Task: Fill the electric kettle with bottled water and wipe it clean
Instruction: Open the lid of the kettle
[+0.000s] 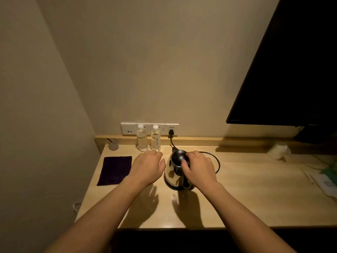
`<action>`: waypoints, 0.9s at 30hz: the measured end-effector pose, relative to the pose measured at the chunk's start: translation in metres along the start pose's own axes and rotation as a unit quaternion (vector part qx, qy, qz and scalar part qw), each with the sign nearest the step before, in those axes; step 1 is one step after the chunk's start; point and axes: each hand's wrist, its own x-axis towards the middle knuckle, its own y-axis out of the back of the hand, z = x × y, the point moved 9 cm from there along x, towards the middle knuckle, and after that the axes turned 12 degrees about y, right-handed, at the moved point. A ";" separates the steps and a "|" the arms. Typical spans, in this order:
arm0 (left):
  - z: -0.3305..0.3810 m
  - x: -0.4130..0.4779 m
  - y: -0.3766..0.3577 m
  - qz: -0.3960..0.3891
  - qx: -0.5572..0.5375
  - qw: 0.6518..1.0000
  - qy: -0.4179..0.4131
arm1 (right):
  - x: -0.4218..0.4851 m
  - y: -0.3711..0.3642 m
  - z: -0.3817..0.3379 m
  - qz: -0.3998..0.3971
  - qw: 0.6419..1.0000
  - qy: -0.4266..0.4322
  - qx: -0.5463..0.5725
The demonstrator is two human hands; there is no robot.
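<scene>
A steel electric kettle (174,175) with a black lid stands on the wooden desk (237,198). My right hand (198,168) is wrapped over its handle, thumb on the lid's near edge. My left hand (147,166) hovers left of the kettle, palm down, fingers apart and holding nothing, its fingertips just in front of two clear water bottles with white caps, one on the left (141,138) and one on the right (155,138), standing against the wall. A dark purple cloth (115,169) lies flat at the left of the desk.
The kettle's black cord (216,161) loops right and runs to a plug (171,133) in the wall socket strip (127,128). A small glass (113,144) sits in the back left corner. A white crumpled object (278,150) and papers (326,181) lie at the right. A dark screen (291,70) hangs above.
</scene>
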 end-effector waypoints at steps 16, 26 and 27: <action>0.021 0.111 -0.084 -0.143 -0.170 0.975 -0.002 | 0.044 -0.064 0.043 -0.060 0.995 -0.077 0.029; 0.032 0.138 -0.148 -0.276 -0.237 0.931 -0.018 | 0.042 -0.089 0.044 -0.075 0.985 -0.156 0.014; 0.032 0.139 -0.149 -0.275 -0.246 0.929 -0.017 | 0.043 -0.090 0.045 -0.076 0.985 -0.156 0.012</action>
